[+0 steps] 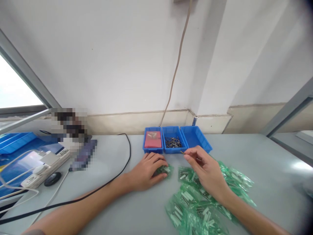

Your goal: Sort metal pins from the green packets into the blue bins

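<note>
1. At the left edge of our counter (117, 215) we see a blue tray (18, 142), and nearer to us a white power strip (30, 180) with plugs and pale leads in it.
2. Just right of the strip lies a black oval object (52, 179); a black cable (14, 217) runs from the left side, across our left forearm, and curls up toward the counter's back edge.
3. Our left hand (149, 171) rests palm down near the middle of the counter, its fingers and thumb curved around a small green bag (167, 170); we cannot tell whether they squeeze it.
4. Behind that hand, by the back edge, stands the left blue bin (153, 151), with a red sheet (153, 142) in it and small pale pieces on top.
5. The middle blue bin (175, 150) stands beside it and holds a loose heap of metal pins (173, 142).
6. Next along the back edge is the right blue bin (195, 138).
7. Our right hand (204, 168) pinches a thin metal pin (182, 152) between thumb and forefinger, just in front of the bins.
8. Under and around our right wrist spreads a pile of green bags (193, 204), white and metal pieces showing through, reaching toward the near side of the counter.
</note>
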Tool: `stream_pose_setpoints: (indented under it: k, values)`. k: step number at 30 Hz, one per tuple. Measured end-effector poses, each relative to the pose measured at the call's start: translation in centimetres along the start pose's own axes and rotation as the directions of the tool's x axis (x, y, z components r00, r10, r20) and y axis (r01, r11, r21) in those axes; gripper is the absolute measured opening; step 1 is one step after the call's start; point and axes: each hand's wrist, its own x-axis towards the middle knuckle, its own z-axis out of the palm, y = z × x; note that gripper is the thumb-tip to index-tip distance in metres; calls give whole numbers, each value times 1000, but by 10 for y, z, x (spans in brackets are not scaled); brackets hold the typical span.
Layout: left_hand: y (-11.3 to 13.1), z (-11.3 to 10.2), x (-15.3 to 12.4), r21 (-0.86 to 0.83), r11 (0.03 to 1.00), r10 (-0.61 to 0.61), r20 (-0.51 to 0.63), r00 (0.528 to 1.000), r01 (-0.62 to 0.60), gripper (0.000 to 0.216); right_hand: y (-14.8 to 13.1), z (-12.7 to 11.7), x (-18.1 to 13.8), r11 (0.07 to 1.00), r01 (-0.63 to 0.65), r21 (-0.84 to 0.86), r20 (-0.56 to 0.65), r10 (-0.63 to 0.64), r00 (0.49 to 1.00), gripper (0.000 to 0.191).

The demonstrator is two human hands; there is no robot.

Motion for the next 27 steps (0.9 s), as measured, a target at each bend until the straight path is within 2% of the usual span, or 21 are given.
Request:
stream_pose_setpoints:
  k: [5,12,27]
  values:
    - [-1,0,-1,-4,1000,-4,6,1000,4,29,-2,0,2,1000,-27,5,-2,27,1000,28]
    - [-1,0,-1,-6,1000,-5,9,1000,5,30,4,1,4,989,-108,99,9,108,994,35]
    - [0,-1,0,-7,1000,-14,22,1000,14,29,6,1,4,983,-109,145,22,107,994,27]
